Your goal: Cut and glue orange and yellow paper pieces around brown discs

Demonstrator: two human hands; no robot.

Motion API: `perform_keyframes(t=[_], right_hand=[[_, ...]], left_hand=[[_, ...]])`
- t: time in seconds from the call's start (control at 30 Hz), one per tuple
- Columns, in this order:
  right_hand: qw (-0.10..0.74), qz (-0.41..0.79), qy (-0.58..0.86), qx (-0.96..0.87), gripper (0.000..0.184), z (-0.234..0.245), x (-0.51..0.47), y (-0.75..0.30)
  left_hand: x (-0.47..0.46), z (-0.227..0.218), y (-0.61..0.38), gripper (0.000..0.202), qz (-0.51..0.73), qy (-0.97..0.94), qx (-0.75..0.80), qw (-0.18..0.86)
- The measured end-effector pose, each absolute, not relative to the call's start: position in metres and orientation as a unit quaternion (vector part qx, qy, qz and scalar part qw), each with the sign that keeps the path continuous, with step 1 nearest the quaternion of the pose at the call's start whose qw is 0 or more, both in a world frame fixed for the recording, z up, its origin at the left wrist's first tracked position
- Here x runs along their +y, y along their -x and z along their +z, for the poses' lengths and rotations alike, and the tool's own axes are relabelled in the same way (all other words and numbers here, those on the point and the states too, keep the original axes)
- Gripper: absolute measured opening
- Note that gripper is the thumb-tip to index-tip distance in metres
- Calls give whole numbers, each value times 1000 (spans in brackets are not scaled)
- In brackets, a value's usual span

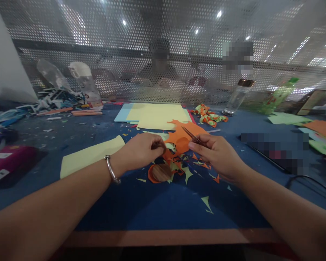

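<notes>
My left hand [148, 148], with a silver bangle at its wrist, has its fingers curled and pinched at the lower left edge of a jagged orange paper [180, 139]. My right hand [216, 150] holds small dark pointed scissors [189, 134], their slim blades slightly parted and aimed up and left over that paper. The fingers hide most of the handles. Below my left hand lies a round wooden disc [162, 173] on an orange paper circle [151, 174]. Green and orange paper scraps [188, 174] are scattered under and between both hands.
Yellow sheets [157, 112] are stacked at the back; another yellow sheet [89, 156] lies left. Behind are a white-lidded bottle [85, 83], a glass bottle [237, 98], and crumpled scraps [209, 115]. At right lies a dark phone-like device [271, 152] with a cable. A perforated metal panel [125, 54] bounds the table.
</notes>
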State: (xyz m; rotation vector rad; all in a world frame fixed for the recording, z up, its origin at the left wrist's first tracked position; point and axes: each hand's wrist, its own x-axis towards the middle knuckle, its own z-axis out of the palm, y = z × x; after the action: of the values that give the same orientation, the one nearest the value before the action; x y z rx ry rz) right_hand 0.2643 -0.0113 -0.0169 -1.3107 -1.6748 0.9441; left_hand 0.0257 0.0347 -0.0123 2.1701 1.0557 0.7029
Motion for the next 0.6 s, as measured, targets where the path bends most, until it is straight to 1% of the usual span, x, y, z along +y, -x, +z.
perform_keyframes(t=[0.03, 0.1, 0.13, 0.17, 0.2, 0.27, 0.33, 0.4, 0.5, 0.6], right_hand=[[392, 366, 519, -666, 33, -17, -11, -264], [385, 360, 520, -672, 34, -16, -12, -264], [384, 361, 519, -673, 34, -16, -12, -263], [383, 366, 517, -672, 34, -16, -13, -263], [383, 371, 517, -670, 33, -15, -13, -262], [381, 380, 516, -666, 32, -15, -14, -261], [378, 380, 514, -670, 32, -14, -15, -259], [376, 374, 508, -679, 32, -14, -15, -257], [381, 373, 494, -687, 35, -14, -16, -255], [389, 377, 476, -693, 40, -14, -18, -255]], left_hand=[[35, -11, -23, 14, 254, -834, 401, 280], [34, -9, -21, 13, 269, -841, 408, 233], [32, -8, -22, 15, 288, -835, 412, 226], [30, -7, -24, 22, 311, -821, 415, 240], [27, -8, -28, 30, 332, -800, 418, 275], [21, -10, -39, 39, 355, -736, 410, 405], [15, -14, -50, 38, 373, -666, 394, 513], [11, -17, -59, 28, 373, -606, 380, 591], [8, -18, -65, 10, 378, -548, 376, 645], [9, -15, -64, 3, 398, -518, 387, 652]])
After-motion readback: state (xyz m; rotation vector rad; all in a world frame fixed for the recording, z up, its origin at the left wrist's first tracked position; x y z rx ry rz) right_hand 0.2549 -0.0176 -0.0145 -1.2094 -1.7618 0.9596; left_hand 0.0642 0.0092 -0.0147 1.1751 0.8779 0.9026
